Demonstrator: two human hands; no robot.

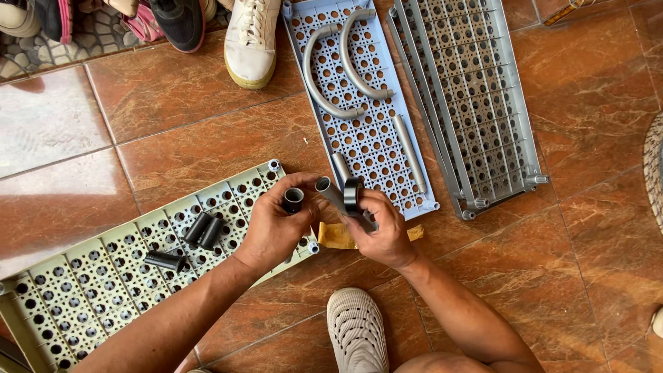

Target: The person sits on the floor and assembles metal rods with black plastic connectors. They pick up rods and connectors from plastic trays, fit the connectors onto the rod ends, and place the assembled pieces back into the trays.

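Left hand: the left hand (273, 224) is curled closed around a short black sleeve (293, 199), thumb and fingers pinching it so its open end faces up toward the head camera, where the bore can be seen.
Right hand: the right hand (380, 224) is closed on a grey tube (330, 191) with a black ring (353, 195) around it; the tube's hollow end points toward the sleeve, and the two openings sit just beside each other, apart, as if being lined up.
Where the held parts are: both are held up above the brown tiled floor (587, 228), between the two shelf panels, close to the body.
Cream panel: the cream perforated panel (103, 276) lies flat on the floor under the left forearm and serves as a tray; three more black sleeves (200, 231) rest on it, near the left hand, so they cannot roll off across the tiles.
Blue panel: the pale blue perforated panel (366, 131) lies just past the hands and carries two curved grey tubes (338, 69) and straight grey rods (407, 152), kept together in reach of the right hand.
Grey panels: a stack of grey panels (476, 103) leans beside the blue one, touching its edge.
Yellow scrap: a yellowish scrap (337, 236) lies on the floor below the hands; I cannot tell what it is.
Footwear: a grey perforated clog (357, 330) sits between the forearms; other shoes (207, 27) line the far edge.
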